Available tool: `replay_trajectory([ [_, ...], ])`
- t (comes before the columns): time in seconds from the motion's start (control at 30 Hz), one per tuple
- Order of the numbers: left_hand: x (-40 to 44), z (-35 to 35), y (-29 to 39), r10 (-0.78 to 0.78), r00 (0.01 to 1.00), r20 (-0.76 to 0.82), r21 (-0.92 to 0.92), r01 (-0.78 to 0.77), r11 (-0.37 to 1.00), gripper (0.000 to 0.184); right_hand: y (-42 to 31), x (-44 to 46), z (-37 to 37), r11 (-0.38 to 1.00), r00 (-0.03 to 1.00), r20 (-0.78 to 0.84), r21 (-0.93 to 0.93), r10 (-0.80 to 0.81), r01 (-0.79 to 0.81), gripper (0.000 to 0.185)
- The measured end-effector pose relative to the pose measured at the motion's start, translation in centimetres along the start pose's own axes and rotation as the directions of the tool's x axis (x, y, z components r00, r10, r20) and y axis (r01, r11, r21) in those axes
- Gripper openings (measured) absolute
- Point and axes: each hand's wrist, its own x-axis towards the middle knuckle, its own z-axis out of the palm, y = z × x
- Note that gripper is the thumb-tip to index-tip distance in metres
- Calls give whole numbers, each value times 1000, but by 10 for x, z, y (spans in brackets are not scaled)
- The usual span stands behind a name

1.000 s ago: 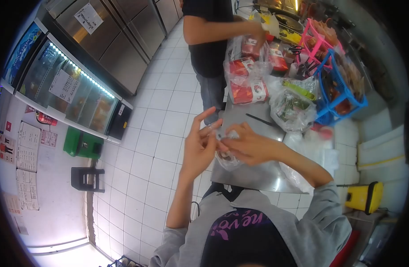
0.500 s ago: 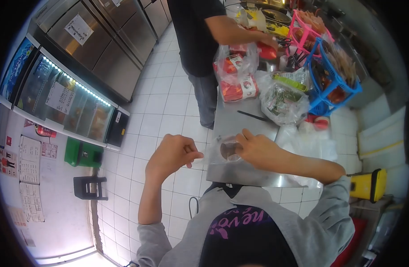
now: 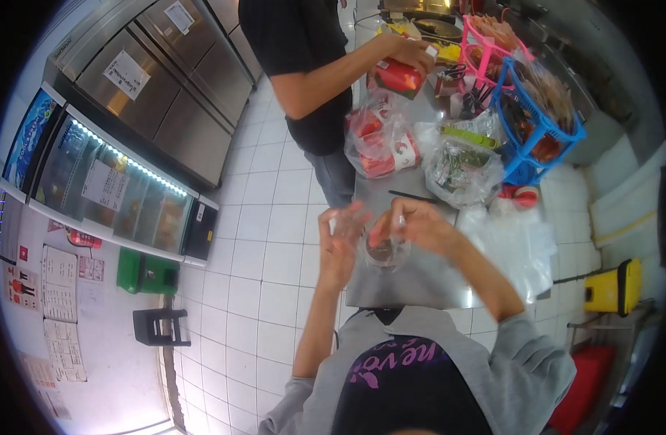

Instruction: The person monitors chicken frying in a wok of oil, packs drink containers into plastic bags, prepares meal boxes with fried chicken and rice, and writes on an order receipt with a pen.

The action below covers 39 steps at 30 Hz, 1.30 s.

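A small clear plastic bag [image 3: 385,255] with dark brown contents is at the near left end of the steel table [image 3: 438,286]. My right hand [image 3: 424,228] is closed, with bent fingers pinching the gathered top of this bag. My left hand [image 3: 338,243] is raised just left of the bag, near the table's edge. Motion smears its fingers, and I cannot tell whether they hold anything. Behind the bag, a thin black utensil [image 3: 413,196] lies on the table.
Farther up the table are red packages in clear plastic [image 3: 380,141], a bag of greens [image 3: 463,170], a blue basket [image 3: 540,138] and a pink basket [image 3: 485,54]. Clear plastic bags [image 3: 507,243] lie at right. A co-worker [image 3: 297,80] holds a red box [image 3: 398,76].
My left hand has moved right, toward the bag. My right hand has shifted slightly and turned. The co-worker has lifted a red box, and the camera view has shifted a little.
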Motion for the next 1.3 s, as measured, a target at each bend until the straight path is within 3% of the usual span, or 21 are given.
replay_trajectory([
  [0.03, -3, -2, -8, -53, 997, -58, 100, 58, 993, 58, 11, -4, 3, 917, 990, -112, 399, 82, -30, 42],
  [0.1, -2, -2, -11, -96, 989, -116, 191, 117, 975, 71, 33, -11, 14, 916, 978, -205, 398, 28, 57, 49],
  [0.17, -2, 3, -5, -263, 964, -25, 506, 239, 829, 68, 43, -14, 19, 905, 955, -297, 400, -18, 141, 57],
  [0.2, -1, 17, 5, -284, 959, -17, 814, 178, 553, 54, 45, -15, 21, 994, 950, -301, 42, -85, 102, 54],
  [0.23, -2, 16, -1, -286, 958, -19, 815, 181, 551, 54, 46, -15, 24, 945, 948, -280, -323, -150, 54, 53],
  [0.27, -4, 11, -11, -195, 977, 88, 880, 15, 474, 45, 43, -16, 27, 946, 948, -283, -319, -149, 53, 53],
  [0.3, -6, 6, -19, -115, 972, 205, 914, -148, 377, 37, 34, -15, 35, 847, 949, -273, -532, -159, -12, 48],
  [0.37, -10, -4, -25, -125, 980, 155, 928, -101, 358, 31, 39, -12, 44, 697, 949, -266, -713, -168, -76, 46],
  [0.43, -7, 2, -15, -131, 986, 106, 940, -56, 337, 27, 64, -7, 49, 964, 646, -724, -254, -241, 76, 50],
  [0.47, -5, 15, -2, -265, 964, -3, 885, 126, 449, 27, 64, -7, 49, 965, 644, -726, -252, -240, 75, 50],
  [0.5, -3, 22, 5, -405, 910, -90, 791, 312, 526, 27, 62, -6, 47, 996, 677, -731, -38, -85, 85, 53],
  [0.53, -3, 19, 3, -408, 908, -94, 789, 318, 525, 27, 61, -7, 47, 980, 709, -702, 181, 70, 82, 55],
  [0.57, -5, 12, -3, -409, 909, -81, 688, 348, 637, 29, 67, -10, 45, 979, 707, -702, 187, 78, 78, 55],
  [0.67, 2, -11, -7, -447, 894, -21, 578, 376, 725, 32, 78, -16, 39, 992, 769, -638, 71, -32, 101, 52],
  [0.73, 16, -9, 11, -579, 811, 86, 573, 435, 694, 39, 64, -19, 44, 894, 870, -446, -449, -209, -15, 51],
  [0.87, 18, 2, 15, -519, 828, 213, 593, 313, 742, 45, 45, -28, 42, 823, 921, -325, -568, -215, -8, 50],
  [0.97, 9, 11, 17, -456, 870, 188, 647, 240, 724, 43, 67, -32, 39, 796, 880, -427, -597, -209, -101, 48],
  [1.07, 2, 21, 20, -334, 928, 162, 871, 24, 490, 54, 83, -21, 44, 666, 779, -427, -746, -459, -17, 46],
  [1.13, -9, 34, 17, -196, 971, 141, 956, -82, 282, 77, 88, -14, 46, 554, 605, -518, -819, -604, -148, 47],
  [1.27, -31, 31, -15, -1, 988, 152, 946, -145, 289, 86, 72, -8, 46, 708, 635, -620, -688, -460, -160, 51],
  [1.3, -32, 26, -18, -4, 988, 156, 945, -148, 290, 86, 71, -9, 46, 697, 695, -655, -646, -297, -312, 49],
])
